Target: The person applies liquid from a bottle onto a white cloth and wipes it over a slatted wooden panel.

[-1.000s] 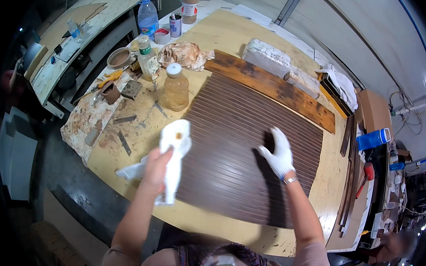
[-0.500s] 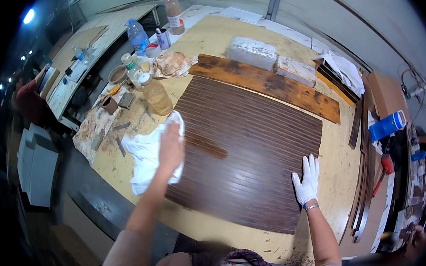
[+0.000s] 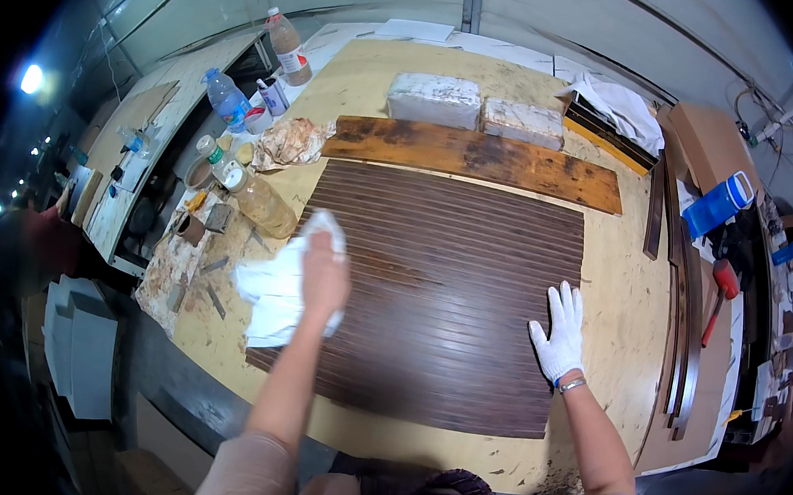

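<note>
Pretty clearly a woodworking shop: big chipboard workbench (image 3: pixel 630 289), dark slatted wooden panel (image 3: pixel 448 296), stained plank (image 3: pixel 475 157), finish bottles (image 3: pixel 263 205), red-handled hammer (image 3: pixel 718 299).

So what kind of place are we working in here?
Most likely a woodworking or finishing workshop. A dark slatted wood panel lies on a plywood bench, the left hand presses a white cloth to it, and jars and bottles crowd the bench's left edge.

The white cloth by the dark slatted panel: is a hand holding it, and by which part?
The bare left hand presses down on the white cloth's right-hand part, at the ribbed brown panel's left edge. The gloved right hand holds nothing, flat on the panel.
</note>
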A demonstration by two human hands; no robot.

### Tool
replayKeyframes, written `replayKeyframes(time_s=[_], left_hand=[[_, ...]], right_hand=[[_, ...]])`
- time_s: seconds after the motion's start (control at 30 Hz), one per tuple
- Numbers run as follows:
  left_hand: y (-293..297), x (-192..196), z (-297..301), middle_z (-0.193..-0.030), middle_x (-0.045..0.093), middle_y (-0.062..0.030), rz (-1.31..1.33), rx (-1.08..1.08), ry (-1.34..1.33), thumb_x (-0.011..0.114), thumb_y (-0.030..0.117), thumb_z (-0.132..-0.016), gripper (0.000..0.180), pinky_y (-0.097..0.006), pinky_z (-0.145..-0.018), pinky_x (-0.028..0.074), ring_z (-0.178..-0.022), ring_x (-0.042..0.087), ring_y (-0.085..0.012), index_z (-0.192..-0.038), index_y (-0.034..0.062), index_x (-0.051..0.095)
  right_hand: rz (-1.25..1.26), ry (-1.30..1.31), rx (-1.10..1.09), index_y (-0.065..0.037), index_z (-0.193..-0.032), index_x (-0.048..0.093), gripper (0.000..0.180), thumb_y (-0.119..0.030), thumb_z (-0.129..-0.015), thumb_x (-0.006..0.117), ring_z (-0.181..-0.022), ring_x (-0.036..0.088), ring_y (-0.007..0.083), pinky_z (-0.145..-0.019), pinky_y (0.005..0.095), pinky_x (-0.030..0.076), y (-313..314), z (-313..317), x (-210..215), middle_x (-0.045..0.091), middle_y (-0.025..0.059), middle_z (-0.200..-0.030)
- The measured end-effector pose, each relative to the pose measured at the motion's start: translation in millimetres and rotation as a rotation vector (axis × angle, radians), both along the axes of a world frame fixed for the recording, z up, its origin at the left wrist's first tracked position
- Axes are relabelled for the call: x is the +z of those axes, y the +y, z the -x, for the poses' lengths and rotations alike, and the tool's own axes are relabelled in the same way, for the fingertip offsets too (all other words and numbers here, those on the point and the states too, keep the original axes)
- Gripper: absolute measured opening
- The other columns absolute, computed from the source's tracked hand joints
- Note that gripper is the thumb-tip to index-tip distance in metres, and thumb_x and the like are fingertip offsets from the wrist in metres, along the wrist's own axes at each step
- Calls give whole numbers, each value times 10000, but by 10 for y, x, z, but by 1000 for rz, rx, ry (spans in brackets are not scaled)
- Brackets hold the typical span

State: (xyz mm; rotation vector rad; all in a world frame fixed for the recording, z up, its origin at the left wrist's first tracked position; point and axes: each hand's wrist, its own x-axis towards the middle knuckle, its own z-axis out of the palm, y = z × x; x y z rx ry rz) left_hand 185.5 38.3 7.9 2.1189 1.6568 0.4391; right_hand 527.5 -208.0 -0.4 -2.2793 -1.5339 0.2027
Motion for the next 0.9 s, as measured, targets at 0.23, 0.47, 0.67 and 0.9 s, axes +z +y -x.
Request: replayKeyframes(time_s=[0.23, 0.47, 0.67, 0.9], left_hand=[[-806, -325, -1088, -1497, 442, -186, -190, -644, -78, 544, 167, -937, 533, -405, -1168, 311, -1406, 400, -322, -1435, 4, 446], [255, -222, -463, -1492, 420, -237, -237, -149, 42, 581, 167, -934, 568, -436, -1162, 300, -1395, 389, -361, -1423, -69, 415], [-1273, -324, -1626, -1515, 397, -208, -308, -886, -16, 534, 236, -953, 563, -452, -1170, 280, -1419, 355, -362, -1444, -9, 409], [-211, -310, 538, -1404, 514, -241, -277, -83, -2, 553, 67, -908, 480, -427, -1127, 368, -1301, 484, -389, -1376, -31, 499]], right_hand=[[21, -35, 31, -41, -1475, 398, 695, -255, -875, 676, -1476, 186, 415, -1207, 456, 227, 52, 35, 48, 257, 192, -1594], [11, -24, 12, -39, -1472, 393, 688, -273, -884, 664, -1472, 191, 419, -1203, 459, 235, 37, 17, 34, 255, 203, -1590], [10, -40, 32, -39, -1475, 388, 690, -284, -889, 658, -1468, 202, 423, -1204, 459, 236, 71, 4, 12, 262, 203, -1588], [0, -22, 16, -50, -1480, 388, 692, -276, -887, 664, -1472, 197, 416, -1206, 451, 235, 13, -15, 19, 257, 193, -1594]])
